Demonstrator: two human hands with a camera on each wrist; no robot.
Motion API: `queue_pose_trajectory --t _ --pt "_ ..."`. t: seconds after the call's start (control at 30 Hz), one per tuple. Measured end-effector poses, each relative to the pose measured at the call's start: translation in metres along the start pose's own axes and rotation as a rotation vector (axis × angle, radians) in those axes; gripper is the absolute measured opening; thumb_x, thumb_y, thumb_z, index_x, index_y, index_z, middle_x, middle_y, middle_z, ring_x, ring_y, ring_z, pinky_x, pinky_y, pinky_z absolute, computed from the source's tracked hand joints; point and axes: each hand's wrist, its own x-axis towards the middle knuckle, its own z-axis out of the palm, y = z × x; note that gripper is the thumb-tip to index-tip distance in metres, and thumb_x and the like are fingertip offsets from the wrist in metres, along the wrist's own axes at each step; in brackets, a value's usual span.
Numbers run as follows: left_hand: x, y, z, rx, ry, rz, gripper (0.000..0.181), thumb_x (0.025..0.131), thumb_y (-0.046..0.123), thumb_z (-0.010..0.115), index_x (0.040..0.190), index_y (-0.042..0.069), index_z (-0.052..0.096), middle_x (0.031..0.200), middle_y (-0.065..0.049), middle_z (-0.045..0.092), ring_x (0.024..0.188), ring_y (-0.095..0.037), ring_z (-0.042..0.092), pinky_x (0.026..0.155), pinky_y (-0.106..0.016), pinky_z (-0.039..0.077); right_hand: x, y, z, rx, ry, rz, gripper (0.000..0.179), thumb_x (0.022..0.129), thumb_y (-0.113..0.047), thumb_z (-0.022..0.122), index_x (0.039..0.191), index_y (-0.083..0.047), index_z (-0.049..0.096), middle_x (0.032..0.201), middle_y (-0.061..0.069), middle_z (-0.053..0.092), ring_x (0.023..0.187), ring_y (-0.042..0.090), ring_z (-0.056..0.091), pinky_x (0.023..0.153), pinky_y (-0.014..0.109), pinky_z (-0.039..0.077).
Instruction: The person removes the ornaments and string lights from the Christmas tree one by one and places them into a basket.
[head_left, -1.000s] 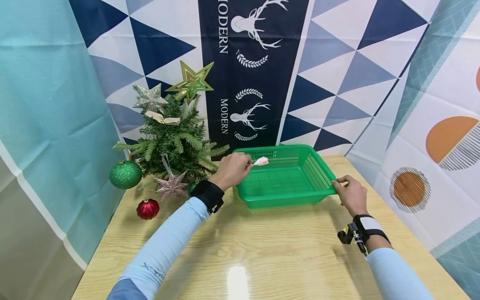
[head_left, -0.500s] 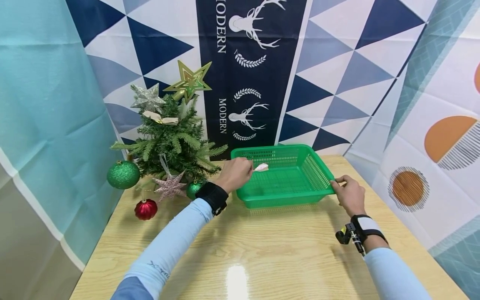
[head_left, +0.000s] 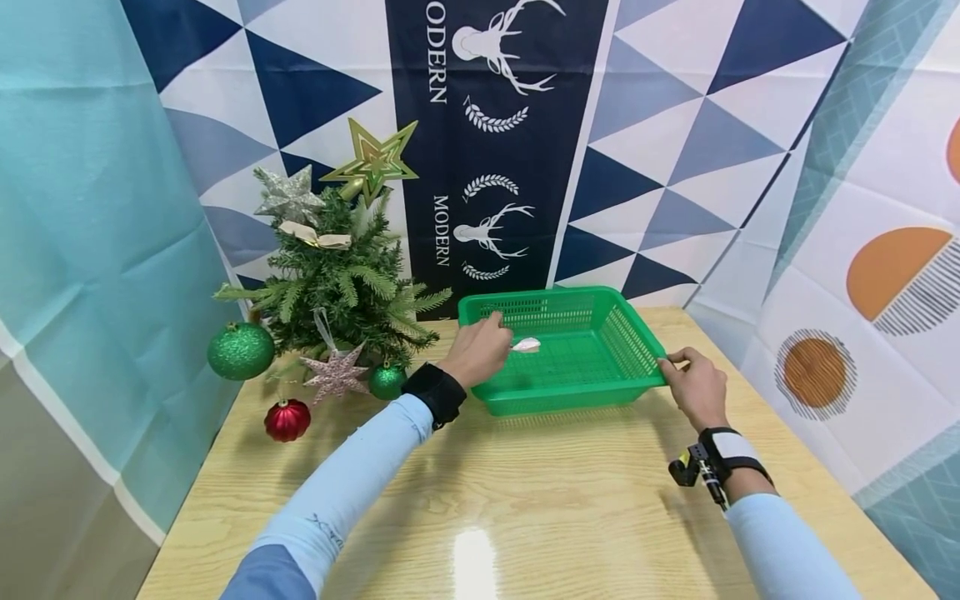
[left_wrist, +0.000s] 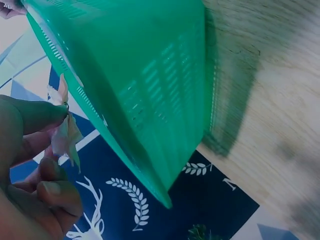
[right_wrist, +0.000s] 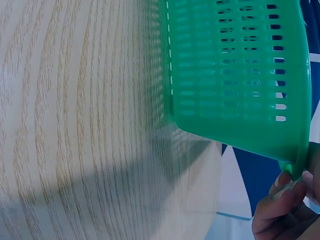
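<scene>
Over the left end of the green plastic basket (head_left: 562, 403), my left hand (head_left: 478, 350) pinches a small pale ribbon bow (head_left: 527, 345). In the left wrist view the bow (left_wrist: 65, 137) sits between thumb and fingertips, its ends spread, apart from the basket wall. My right hand (head_left: 697, 388) grips the basket's right front corner by the rim. The right wrist view shows fingers (right_wrist: 280, 202) curled at that rim corner. No objects show in the visible part of the basket floor; my left hand hides its left end.
A small Christmas tree (head_left: 337, 275) stands left of the basket. It bears a gold star (head_left: 372, 162), a silver star (head_left: 288, 198), a cream bow (head_left: 315, 237), green balls, a pink star (head_left: 336, 373) and a red bauble (head_left: 287, 420). Patterned cloth hangs behind the wooden table (head_left: 540, 492).
My left hand has moved slightly right and lower with the bow, farther over the basket. My right hand keeps its grip on the rim. The whole view has drifted a little.
</scene>
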Motion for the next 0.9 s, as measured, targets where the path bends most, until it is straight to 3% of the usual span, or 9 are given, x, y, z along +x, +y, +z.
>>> queue_pose_trajectory --t 0.2,0.4,0.5,0.73,0.9 --pt "0.003 0.005 0.002 0.022 -0.045 -0.004 0.033 0.106 0.018 0.059 0.073 0.018 0.060 0.095 -0.006 0.052 0.062 -0.015 0.040 0.052 -0.028 0.032 0.000 0.002 -0.001 -0.010 0.012 -0.006 0.035 0.103 -0.025 0.061 0.119 0.006 0.067 0.084 0.020 0.068 0.067 0.029 0.059 0.053 0.035 0.044" --pt "0.006 0.009 0.009 0.015 -0.076 -0.008 0.042 0.104 0.009 0.059 0.065 0.018 0.046 0.087 -0.003 0.058 0.061 -0.013 0.037 0.052 -0.027 0.031 -0.001 0.002 0.000 -0.007 0.004 0.001 0.036 0.103 -0.025 0.061 0.120 0.006 0.067 0.090 0.022 0.068 0.086 0.037 0.057 0.061 0.037 0.042" --pt "0.007 0.011 0.011 0.001 -0.087 -0.019 0.047 0.102 0.007 0.060 0.063 0.018 0.037 0.078 -0.001 0.052 0.060 -0.012 0.032 0.051 -0.027 0.027 -0.001 0.001 -0.001 -0.006 0.005 0.002 0.035 0.103 -0.025 0.061 0.120 0.005 0.067 0.091 0.022 0.067 0.086 0.037 0.057 0.062 0.037 0.042" --pt "0.008 0.013 0.015 -0.030 -0.135 -0.024 0.050 0.102 0.002 0.056 0.066 0.019 0.025 0.070 0.002 0.021 0.058 -0.013 0.023 0.052 -0.029 0.021 -0.005 0.002 0.000 -0.015 0.016 -0.015 0.032 0.103 -0.023 0.063 0.117 0.005 0.068 0.087 0.020 0.067 0.078 0.033 0.059 0.059 0.036 0.042" --pt "0.010 0.013 0.019 -0.031 -0.141 -0.018 0.050 0.097 -0.001 0.057 0.065 0.019 0.025 0.068 0.003 0.020 0.057 -0.013 0.024 0.050 -0.029 0.023 -0.005 -0.001 -0.002 -0.009 0.023 -0.013 0.033 0.103 -0.025 0.063 0.117 0.005 0.069 0.085 0.019 0.068 0.081 0.034 0.058 0.065 0.039 0.041"
